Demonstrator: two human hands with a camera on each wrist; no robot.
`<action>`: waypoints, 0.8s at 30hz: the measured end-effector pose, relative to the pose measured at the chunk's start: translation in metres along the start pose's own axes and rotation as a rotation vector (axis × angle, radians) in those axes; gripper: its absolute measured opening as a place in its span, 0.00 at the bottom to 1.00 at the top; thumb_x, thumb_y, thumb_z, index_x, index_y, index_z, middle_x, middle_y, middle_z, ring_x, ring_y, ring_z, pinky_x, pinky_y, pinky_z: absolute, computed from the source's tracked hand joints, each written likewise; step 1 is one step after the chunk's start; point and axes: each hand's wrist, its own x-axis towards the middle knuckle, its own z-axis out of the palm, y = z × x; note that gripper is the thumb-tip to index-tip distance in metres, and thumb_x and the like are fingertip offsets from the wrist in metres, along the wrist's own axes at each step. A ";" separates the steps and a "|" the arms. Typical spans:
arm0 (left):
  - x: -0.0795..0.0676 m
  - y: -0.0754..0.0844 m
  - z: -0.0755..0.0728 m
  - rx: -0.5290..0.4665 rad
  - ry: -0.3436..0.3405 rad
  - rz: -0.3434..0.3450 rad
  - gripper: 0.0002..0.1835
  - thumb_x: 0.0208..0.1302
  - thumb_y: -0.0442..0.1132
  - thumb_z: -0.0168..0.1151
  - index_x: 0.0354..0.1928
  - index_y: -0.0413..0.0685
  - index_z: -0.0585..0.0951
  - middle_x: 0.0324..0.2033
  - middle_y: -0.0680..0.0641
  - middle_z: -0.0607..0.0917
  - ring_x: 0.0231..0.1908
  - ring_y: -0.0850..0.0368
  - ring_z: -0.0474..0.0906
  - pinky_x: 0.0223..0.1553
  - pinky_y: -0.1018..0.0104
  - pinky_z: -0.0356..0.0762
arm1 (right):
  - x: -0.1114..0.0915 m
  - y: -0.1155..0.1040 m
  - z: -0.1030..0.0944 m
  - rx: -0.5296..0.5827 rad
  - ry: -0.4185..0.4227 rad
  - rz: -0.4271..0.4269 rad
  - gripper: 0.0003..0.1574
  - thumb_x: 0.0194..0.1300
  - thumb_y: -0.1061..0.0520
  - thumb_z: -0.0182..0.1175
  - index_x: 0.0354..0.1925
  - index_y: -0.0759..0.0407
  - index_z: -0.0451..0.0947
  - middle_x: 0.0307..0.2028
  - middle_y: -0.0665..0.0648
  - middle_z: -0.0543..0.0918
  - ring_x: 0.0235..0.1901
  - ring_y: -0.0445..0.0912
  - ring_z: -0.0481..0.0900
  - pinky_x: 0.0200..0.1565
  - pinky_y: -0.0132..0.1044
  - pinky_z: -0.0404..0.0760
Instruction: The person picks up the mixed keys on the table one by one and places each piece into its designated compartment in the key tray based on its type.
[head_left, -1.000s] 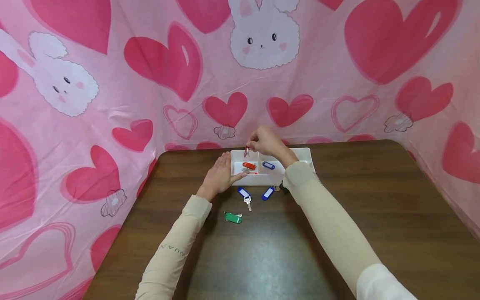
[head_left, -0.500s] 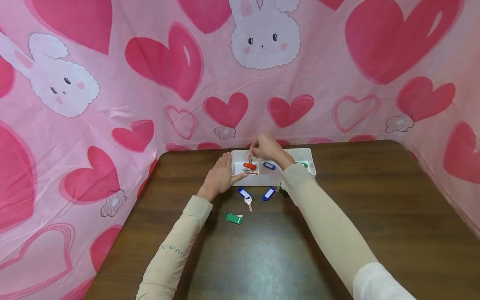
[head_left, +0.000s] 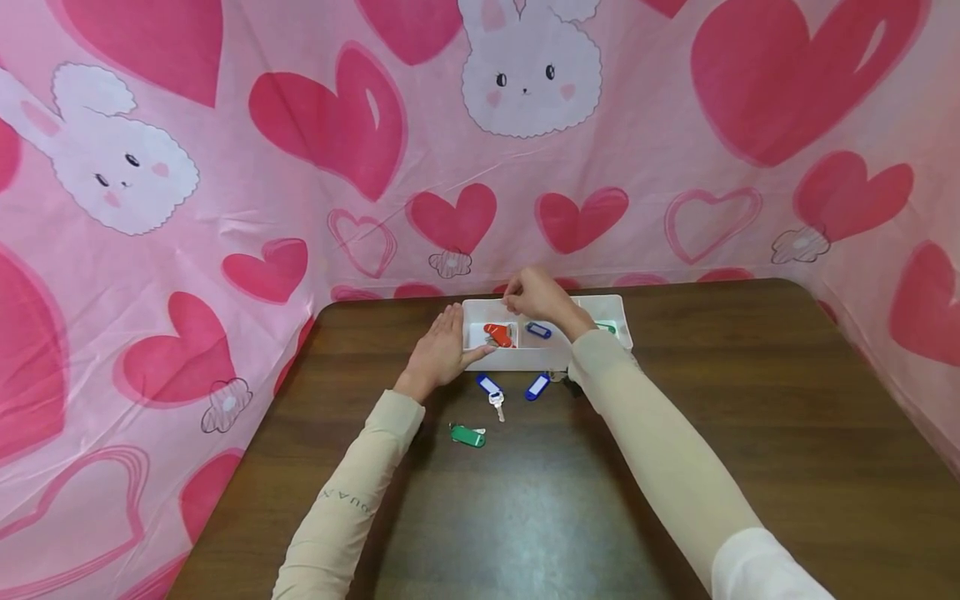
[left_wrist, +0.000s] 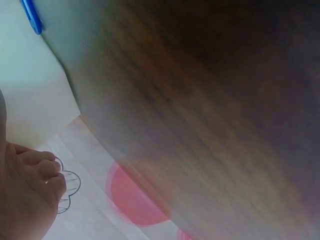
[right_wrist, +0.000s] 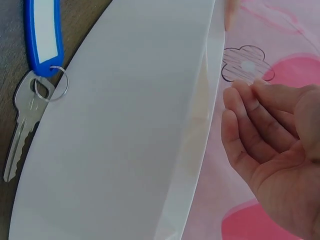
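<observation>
A long white divided box [head_left: 502, 361] stands near the table's far edge. My left hand [head_left: 438, 346] rests at its left end, fingers straight along the side and thumb over the front wall. Orange-red key tags [head_left: 498, 335] lie together in the left compartment. Above that compartment's right side my right hand [head_left: 538, 296] hovers, holding nothing; in the right wrist view its fingers [right_wrist: 250, 120] are loosely bent above the rim. The middle compartment has a blue key tag [head_left: 538, 330], and a green one [head_left: 606, 327] shows in the right compartment, partly behind the right arm.
In front of the box lie two blue key tags, one [head_left: 489, 384] with a silver key [head_left: 497, 405], the other [head_left: 537, 387] partly near the right sleeve. A green key tag [head_left: 468, 436] is closer on the wooden table [head_left: 547, 517]. Pink heart-print cloth [head_left: 637, 150] hangs behind.
My right hand lowered a red key tag into the left compartment and let go; the tag now lies with the other red one. My left hand has stayed on the box.
</observation>
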 end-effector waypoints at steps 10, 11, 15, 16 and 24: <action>-0.001 0.002 -0.001 -0.013 -0.003 -0.023 0.62 0.67 0.79 0.48 0.84 0.38 0.47 0.84 0.38 0.53 0.85 0.42 0.48 0.84 0.51 0.52 | -0.009 0.010 -0.006 -0.030 0.021 -0.043 0.11 0.74 0.59 0.63 0.44 0.63 0.90 0.37 0.60 0.91 0.35 0.51 0.83 0.40 0.37 0.86; 0.000 0.003 -0.001 -0.016 -0.002 -0.023 0.62 0.67 0.79 0.48 0.84 0.38 0.47 0.84 0.38 0.53 0.85 0.42 0.48 0.83 0.51 0.52 | -0.010 0.011 -0.007 -0.034 0.025 -0.047 0.11 0.74 0.59 0.63 0.44 0.63 0.90 0.36 0.60 0.91 0.34 0.50 0.82 0.39 0.36 0.86; 0.000 0.003 0.000 -0.024 0.005 -0.028 0.63 0.66 0.80 0.48 0.84 0.39 0.47 0.84 0.38 0.54 0.85 0.43 0.48 0.83 0.50 0.53 | -0.015 0.015 -0.011 -0.039 0.028 -0.059 0.12 0.74 0.59 0.64 0.45 0.65 0.90 0.35 0.61 0.90 0.32 0.49 0.81 0.34 0.33 0.81; 0.000 0.003 0.000 -0.027 0.007 -0.030 0.63 0.66 0.80 0.48 0.84 0.39 0.47 0.84 0.38 0.54 0.85 0.43 0.48 0.83 0.50 0.54 | -0.017 0.015 -0.012 -0.042 0.029 -0.063 0.12 0.74 0.59 0.64 0.45 0.65 0.90 0.34 0.61 0.90 0.32 0.49 0.80 0.33 0.33 0.79; -0.002 0.004 -0.001 0.004 0.020 -0.030 0.62 0.66 0.80 0.47 0.84 0.39 0.48 0.84 0.38 0.54 0.85 0.43 0.49 0.82 0.49 0.58 | -0.027 0.017 -0.021 -0.046 0.035 -0.074 0.12 0.74 0.58 0.63 0.46 0.65 0.90 0.38 0.64 0.91 0.33 0.50 0.80 0.34 0.35 0.80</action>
